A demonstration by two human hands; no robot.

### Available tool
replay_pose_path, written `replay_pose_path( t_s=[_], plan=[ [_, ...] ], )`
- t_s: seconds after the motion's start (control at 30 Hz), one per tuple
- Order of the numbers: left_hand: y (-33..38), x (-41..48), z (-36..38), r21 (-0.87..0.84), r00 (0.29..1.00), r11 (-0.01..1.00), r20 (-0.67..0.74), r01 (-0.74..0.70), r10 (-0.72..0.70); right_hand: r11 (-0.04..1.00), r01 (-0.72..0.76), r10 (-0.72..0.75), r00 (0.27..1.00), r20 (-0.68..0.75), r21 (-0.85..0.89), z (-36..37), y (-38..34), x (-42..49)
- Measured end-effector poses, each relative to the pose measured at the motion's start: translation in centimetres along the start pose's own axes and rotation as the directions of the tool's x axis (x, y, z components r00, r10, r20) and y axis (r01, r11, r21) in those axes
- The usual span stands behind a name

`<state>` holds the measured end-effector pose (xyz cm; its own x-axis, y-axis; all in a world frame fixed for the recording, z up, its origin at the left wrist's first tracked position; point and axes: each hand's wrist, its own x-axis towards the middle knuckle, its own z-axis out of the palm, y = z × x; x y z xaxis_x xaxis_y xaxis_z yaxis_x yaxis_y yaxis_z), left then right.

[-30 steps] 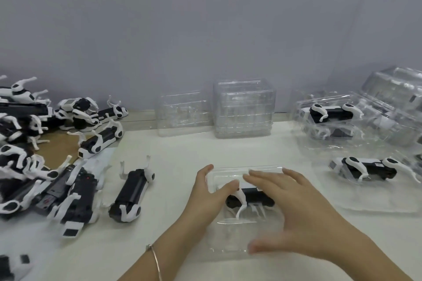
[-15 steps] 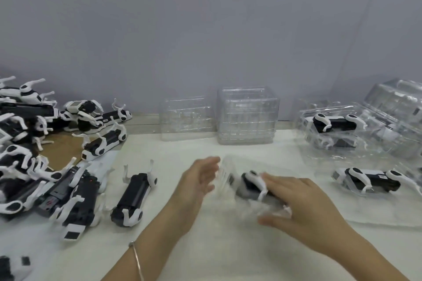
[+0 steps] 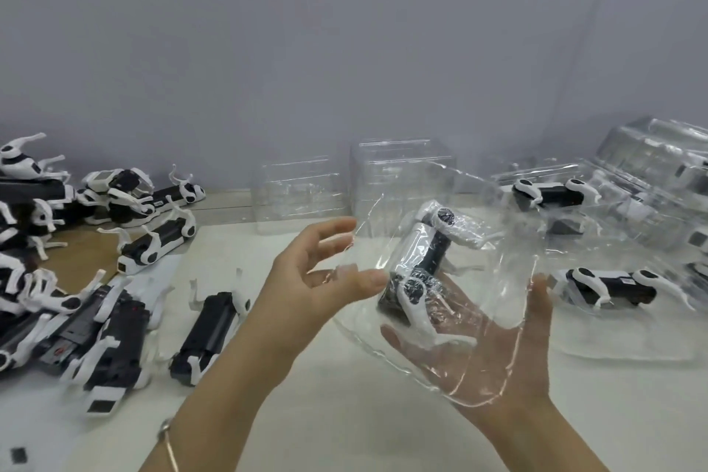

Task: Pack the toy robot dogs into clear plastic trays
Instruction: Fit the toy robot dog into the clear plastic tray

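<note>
Toy robot dog [image 3: 421, 261] lies in a clear tray [image 3: 498, 272] held above the table [image 3: 344, 414], its long axis running away from the viewer and leaning right. The right hand [image 3: 490, 368] lies flat beneath, palm up. The left hand [image 3: 318, 280] has relaxed fingers at the tray's left edge. Loose dogs [image 3: 95, 318] lie left, empty tray stacks [image 3: 398, 180] stand behind, packed trays [image 3: 632, 341] sit right.

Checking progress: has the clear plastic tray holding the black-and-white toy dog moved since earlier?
Yes: the tray rose off the white table toward the stacked empty trays.

Thin silver bangle [image 3: 168, 443] circles wrist behind left grip [image 3: 318, 280]; both forearms bare.
</note>
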<state>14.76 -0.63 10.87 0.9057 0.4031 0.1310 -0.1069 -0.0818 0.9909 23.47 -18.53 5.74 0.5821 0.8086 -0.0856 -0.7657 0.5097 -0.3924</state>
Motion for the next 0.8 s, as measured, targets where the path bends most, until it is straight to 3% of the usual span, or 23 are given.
replay_pose_path(
  t_s=[0.07, 0.13, 0.27, 0.33, 0.6, 0.67, 0.73, 0.8],
  plan=[
    [0.3, 0.0, -0.5, -0.002, 0.996, 0.997, 0.053, 0.072, -0.071, 0.997, -0.054, 0.053, 0.998, 0.026, 0.049, -0.4, 0.6, 0.2],
    [0.1, 0.1, -0.7, 0.06, 0.989, 0.989, 0.062, 0.131, -0.135, 0.998, -0.066, 0.066, 0.997, -0.051, -0.004, -1.2, 1.2, 0.5],
    [-1.1, 0.6, -0.5, 0.411, 0.972, 0.883, -0.041, 0.228, -0.232, 0.988, -0.062, 0.05, 0.995, -0.087, -0.141, -1.9, 2.2, 1.0],
    [-1.7, 0.7, -0.2, 0.481, 0.967, 0.843, -0.048, 0.241, -0.249, 0.977, -0.077, 0.055, 0.992, -0.115, -0.199, -2.3, 2.5, 1.2],
    [-2.7, 0.6, 0.9, 0.563, 0.984, 0.807, -0.107, 0.178, -0.142, 0.975, -0.059, 0.036, 0.993, -0.111, -0.215, -2.8, 2.9, 1.2],
    [-2.6, 0.2, 1.2, 0.573, 0.985, 0.811, -0.173, 0.114, -0.016, 0.974, -0.03, 0.003, 0.993, -0.121, -0.225, -2.8, 2.7, 1.2],
    [-2.5, -0.1, 1.5, 0.667, 0.95, 0.745, -0.23, -0.002, 0.209, 0.97, 0.028, -0.059, 0.991, -0.119, -0.242, -2.4, 2.6, 1.2],
    [-2.3, -0.5, 1.8, 0.721, 0.934, 0.69, -0.199, -0.066, 0.297, 0.966, 0.092, -0.122, 0.987, -0.109, -0.242, -2.3, 2.6, 1.0]
  ],
)
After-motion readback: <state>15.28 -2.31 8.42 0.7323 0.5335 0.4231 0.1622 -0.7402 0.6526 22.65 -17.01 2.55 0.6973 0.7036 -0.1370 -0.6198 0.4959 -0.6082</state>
